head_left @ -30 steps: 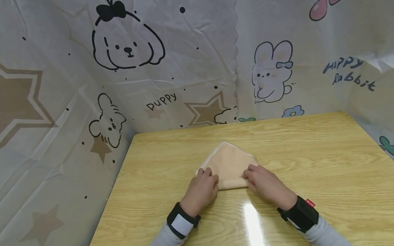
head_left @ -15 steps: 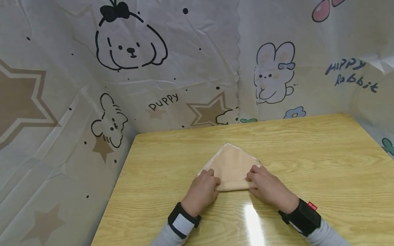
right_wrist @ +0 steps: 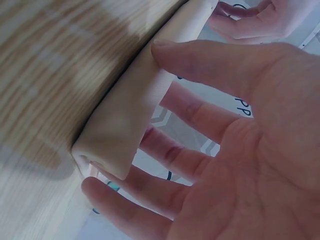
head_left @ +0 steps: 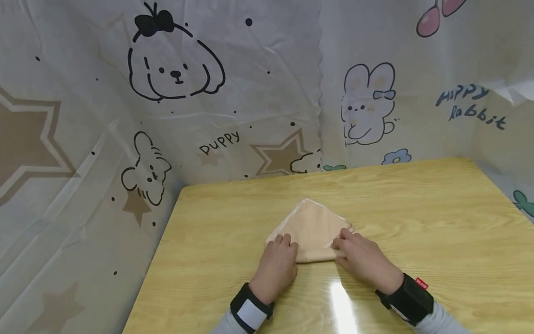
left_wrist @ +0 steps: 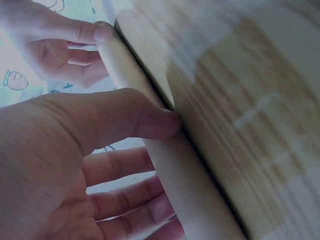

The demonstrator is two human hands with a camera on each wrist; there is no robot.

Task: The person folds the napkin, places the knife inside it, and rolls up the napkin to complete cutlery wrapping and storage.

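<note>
A pale beige cloth (head_left: 314,227) with light edging lies on the table, its far part coming to a point. Its near edge is rolled into a thick, straight roll (head_left: 318,255). At the left end my left hand (head_left: 277,265) grips this roll; in the left wrist view the thumb lies on the roll's near side (left_wrist: 192,200), the other fingers beyond it. My right hand (head_left: 364,258) holds the right end likewise, thumb against the rolled cloth (right_wrist: 122,120) and fingers spread along its far side. In the right wrist view the roll's end shows as a loose fold.
The wood-grain table (head_left: 217,213) extends around the cloth on every side. Behind it and to the left hangs a pale curtain (head_left: 250,93) printed with cartoon animals and stars. Black bands (head_left: 406,297) sit on both wrists over grey sleeves.
Both hands keep their hold on the roll, with only slight shifts of the fingers. The head view has tilted a little, so the scene sits slightly lower.
</note>
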